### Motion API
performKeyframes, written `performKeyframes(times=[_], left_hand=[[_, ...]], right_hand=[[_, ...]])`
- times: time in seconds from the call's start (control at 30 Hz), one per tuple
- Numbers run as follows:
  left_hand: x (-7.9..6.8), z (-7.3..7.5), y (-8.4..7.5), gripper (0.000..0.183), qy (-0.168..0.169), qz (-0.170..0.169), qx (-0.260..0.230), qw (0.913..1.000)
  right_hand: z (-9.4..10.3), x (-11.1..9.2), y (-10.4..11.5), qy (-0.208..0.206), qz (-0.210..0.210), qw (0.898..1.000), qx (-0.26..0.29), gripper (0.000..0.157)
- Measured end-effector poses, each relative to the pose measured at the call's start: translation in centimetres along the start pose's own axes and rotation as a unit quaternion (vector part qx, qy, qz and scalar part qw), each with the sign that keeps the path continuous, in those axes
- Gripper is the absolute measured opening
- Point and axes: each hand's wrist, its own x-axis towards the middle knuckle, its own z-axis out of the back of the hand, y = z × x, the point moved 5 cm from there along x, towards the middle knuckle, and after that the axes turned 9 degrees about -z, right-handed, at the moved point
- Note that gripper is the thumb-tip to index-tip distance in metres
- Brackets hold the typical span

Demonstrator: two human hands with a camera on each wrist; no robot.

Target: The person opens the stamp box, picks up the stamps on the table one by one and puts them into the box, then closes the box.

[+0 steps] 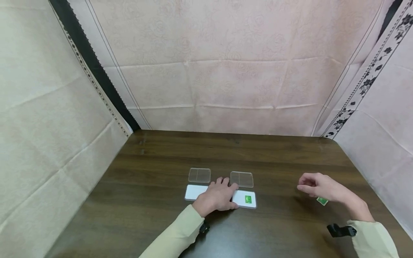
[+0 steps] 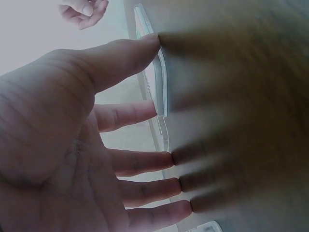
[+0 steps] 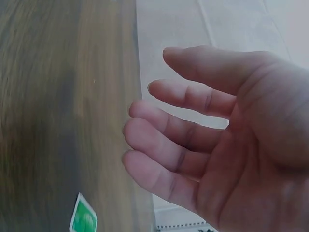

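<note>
Two shallow white boxes lie side by side on the table. My left hand (image 1: pixel 217 196) reaches between them, fingers fairly straight. Its thumb and index fingertips touch the near and far corners at the left end of the right white box (image 1: pixel 239 203); its other fingertips meet the tabletop. A small green sticker-like piece (image 1: pixel 248 199) lies on that box. The left white box (image 1: pixel 195 191) is partly covered by the hand. Over the table at the right, my right hand (image 1: pixel 326 187) hangs loosely curled, holding nothing. Beneath it, a green piece with a white border (image 3: pixel 84 216) lies on the wood.
Two clear rectangular lids, a left lid (image 1: pixel 199 175) and a right lid (image 1: pixel 242 179), lie just behind the boxes. Pale cloth (image 1: pixel 232 86) hangs along the back and both sides of the brown wooden table (image 1: pixel 155 211).
</note>
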Motion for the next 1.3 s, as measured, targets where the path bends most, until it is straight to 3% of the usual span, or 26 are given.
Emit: performKeyframes(times=[0.7, 0.9, 1.0, 1.3], left_hand=[[0.1, -0.3, 0.0, 0.063, 0.004, 0.002, 0.005, 1.0], [0.1, -0.2, 0.0, 0.062, 0.006, 0.003, 0.002, 1.0], [0.1, -0.1, 0.0, 0.061, 0.006, 0.003, 0.002, 1.0], [0.1, 0.0, 0.0, 0.061, 0.006, 0.004, 0.003, 1.0]], right_hand=[[1.0, -1.3, -4.5, 0.019, -0.053, 0.998, -0.031, 0.019], [1.4, -1.3, -5.6, 0.002, -0.097, 0.992, -0.084, 0.024], [1.3, -1.5, -6.0, -0.011, -0.095, 0.99, -0.106, 0.026], [0.7, -1.7, -6.7, 0.0, -0.106, 0.99, -0.098, 0.032]])
